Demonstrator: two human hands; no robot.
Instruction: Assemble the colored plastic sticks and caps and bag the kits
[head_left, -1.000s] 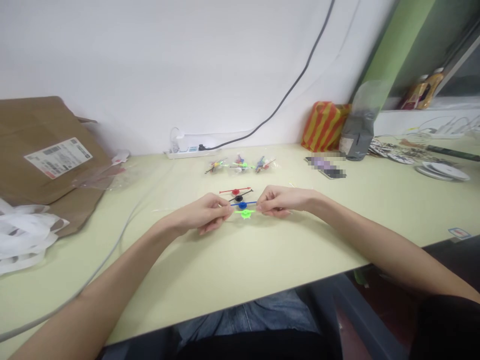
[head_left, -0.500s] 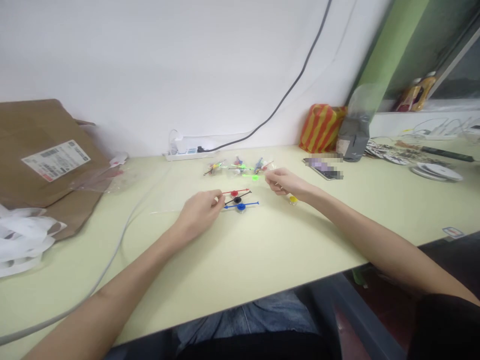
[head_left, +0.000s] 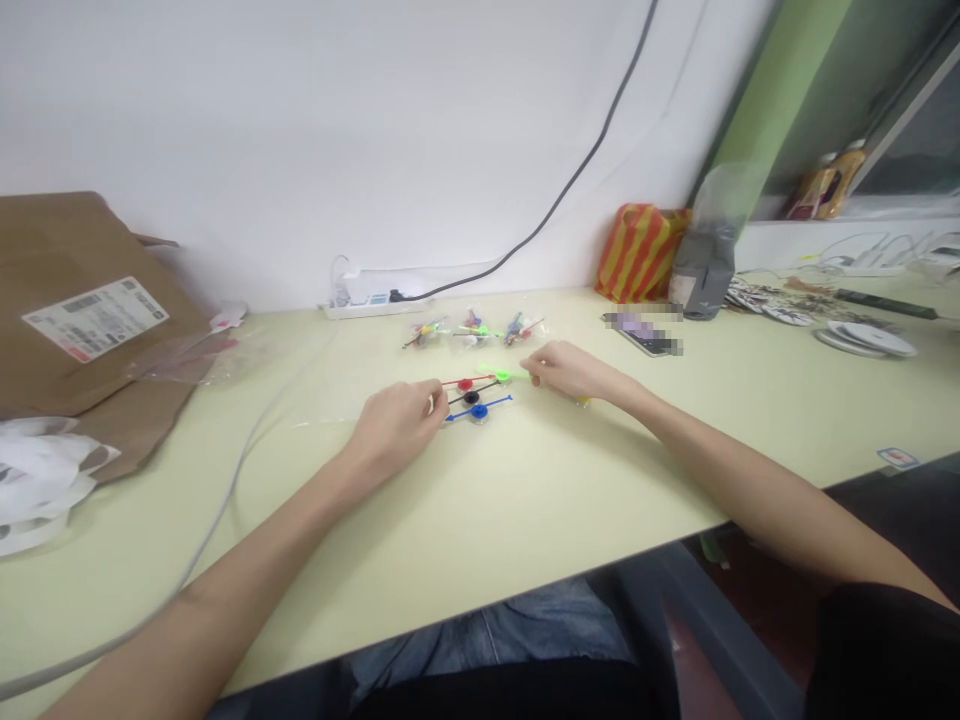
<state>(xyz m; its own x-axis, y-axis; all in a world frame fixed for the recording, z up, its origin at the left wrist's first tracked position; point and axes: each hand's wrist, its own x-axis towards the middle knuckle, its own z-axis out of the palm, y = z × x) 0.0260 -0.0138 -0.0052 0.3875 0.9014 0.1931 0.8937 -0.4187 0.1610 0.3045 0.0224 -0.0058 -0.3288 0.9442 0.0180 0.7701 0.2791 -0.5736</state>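
Note:
My left hand (head_left: 401,425) is closed on the left ends of a red arrow spinner (head_left: 466,384), a black arrow spinner (head_left: 471,398) and a blue arrow spinner (head_left: 478,412). Their round hubs stand close together, fanned out to the right of the fingers. Pinched by one end in my right hand (head_left: 566,370) is a bright green arrow spinner (head_left: 502,376), whose hub is just above the red and black arrows. A yellow spinner (head_left: 583,402) lies below my right wrist and is mostly hidden by it.
Several clear bags of coloured spinners (head_left: 474,330) lie toward the wall. A power strip (head_left: 360,308), a phone (head_left: 641,334) and a striped bag (head_left: 641,252) are behind. At left are a brown paper package (head_left: 67,400) and a grey cable (head_left: 225,505).
My right hand has brought the green spinner down and left, close to the red and black ones. My left hand keeps its hold. The view has shifted slightly.

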